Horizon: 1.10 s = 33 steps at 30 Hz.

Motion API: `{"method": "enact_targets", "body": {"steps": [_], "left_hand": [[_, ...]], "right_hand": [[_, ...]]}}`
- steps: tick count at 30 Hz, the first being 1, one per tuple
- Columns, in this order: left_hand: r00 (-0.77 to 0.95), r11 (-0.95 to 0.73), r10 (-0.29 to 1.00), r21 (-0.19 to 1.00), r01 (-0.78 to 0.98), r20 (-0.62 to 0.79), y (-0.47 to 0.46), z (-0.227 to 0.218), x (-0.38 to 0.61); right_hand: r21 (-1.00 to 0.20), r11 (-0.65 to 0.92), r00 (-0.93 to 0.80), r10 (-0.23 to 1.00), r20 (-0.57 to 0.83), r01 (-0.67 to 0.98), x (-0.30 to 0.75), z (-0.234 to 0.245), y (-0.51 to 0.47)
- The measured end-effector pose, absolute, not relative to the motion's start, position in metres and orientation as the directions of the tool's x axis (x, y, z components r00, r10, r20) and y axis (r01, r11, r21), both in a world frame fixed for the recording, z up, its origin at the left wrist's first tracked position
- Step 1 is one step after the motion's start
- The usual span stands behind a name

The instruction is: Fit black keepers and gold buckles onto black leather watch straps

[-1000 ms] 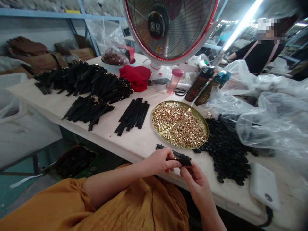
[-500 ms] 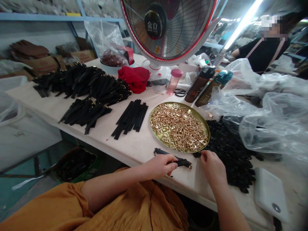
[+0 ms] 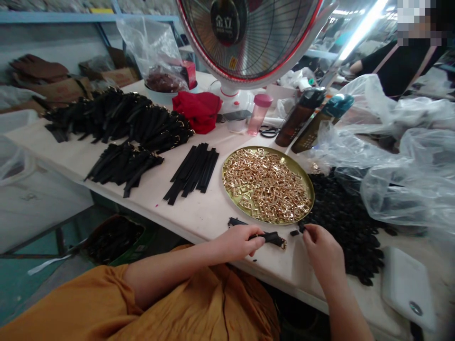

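My left hand [image 3: 239, 243] is closed around a black strap [image 3: 273, 237] that ends in a small gold buckle [image 3: 283, 244]. Behind its fingers, another black strap [image 3: 236, 221] lies on the table. My right hand [image 3: 323, 248] pinches a small black piece [image 3: 302, 228], probably a loop, mostly covered by the fingertips. Just left of those fingertips, a second small black piece [image 3: 294, 232] rests on the tabletop. Beyond both hands is a round gold tray [image 3: 245, 215] holding many gold buckles [image 3: 273, 189]. A heap of small black pieces [image 3: 350, 227] spreads beside my right hand.
Flat black strips [image 3: 195, 170] lie left of the tray, with piles of buckled straps [image 3: 122, 166] farther left. A fan [image 3: 249, 42] and bottles [image 3: 302, 116] stand behind. Plastic bags [image 3: 401, 175] and a white device [image 3: 408, 286] are at right. Another person [image 3: 408, 61] is beyond.
My right hand has drawn slightly right, away from the left hand, with a small black piece in its fingertips. One small piece now shows separately on the table. My left hand keeps its hold.
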<state>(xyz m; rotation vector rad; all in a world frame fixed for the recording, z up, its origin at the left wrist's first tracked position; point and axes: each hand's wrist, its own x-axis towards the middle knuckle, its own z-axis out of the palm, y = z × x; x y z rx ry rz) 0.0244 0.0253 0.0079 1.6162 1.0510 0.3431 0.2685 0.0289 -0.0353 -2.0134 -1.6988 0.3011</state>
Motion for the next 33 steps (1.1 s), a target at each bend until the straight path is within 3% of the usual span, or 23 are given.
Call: {"method": "enact_targets", "body": {"steps": [2, 4, 6, 8, 13, 19, 25, 29, 33], "left_hand": [[0.545, 0.014, 0.797, 0.909, 0.418, -0.262, 0.027, 0.010, 0.026], [0.526, -0.005, 0.825, 0.927, 0.376, -0.209, 0.029, 0.013, 0.029], [0.522, -0.033, 0.836, 0.932, 0.360, -0.171, 0.030, 0.014, 0.032], [0.529, -0.075, 0.833, 0.916, 0.394, -0.159, 0.028, 0.014, 0.032], [0.498, -0.204, 0.861, 0.828, 0.522, -0.102, 0.018, 0.010, 0.026], [0.550, -0.322, 0.834, 0.769, 0.552, -0.046, 0.011, 0.007, 0.021], [0.704, -0.487, 0.707, 0.681, 0.548, -0.061, 0.014, 0.008, 0.011], [0.690, -0.435, 0.711, 0.686, 0.584, -0.136, 0.014, 0.011, 0.012], [0.610, -0.265, 0.764, 0.759, 0.594, -0.211, 0.012, 0.009, 0.018]], "right_hand": [[-0.742, -0.153, 0.258, 0.966, 0.028, 0.653, 0.258, -0.026, 0.020], [-0.950, -0.226, 0.249, 0.953, -0.170, 0.216, 0.242, -0.016, 0.011], [-0.947, -0.285, 0.179, 0.934, -0.309, -0.147, 0.225, -0.007, 0.004], [-0.915, -0.307, 0.144, 0.925, -0.352, -0.259, 0.213, -0.003, 0.000], [-0.890, -0.334, 0.144, 0.909, -0.391, -0.309, 0.200, -0.006, -0.006], [-0.943, -0.295, 0.221, 0.920, -0.323, -0.152, 0.199, -0.012, -0.021], [-0.879, -0.431, 0.025, 0.895, -0.445, -0.204, 0.204, -0.016, -0.033], [-0.886, -0.433, 0.095, 0.887, -0.451, -0.165, 0.200, -0.021, -0.040], [-0.902, -0.389, 0.227, 0.876, -0.424, -0.185, 0.197, -0.024, -0.041]]}}
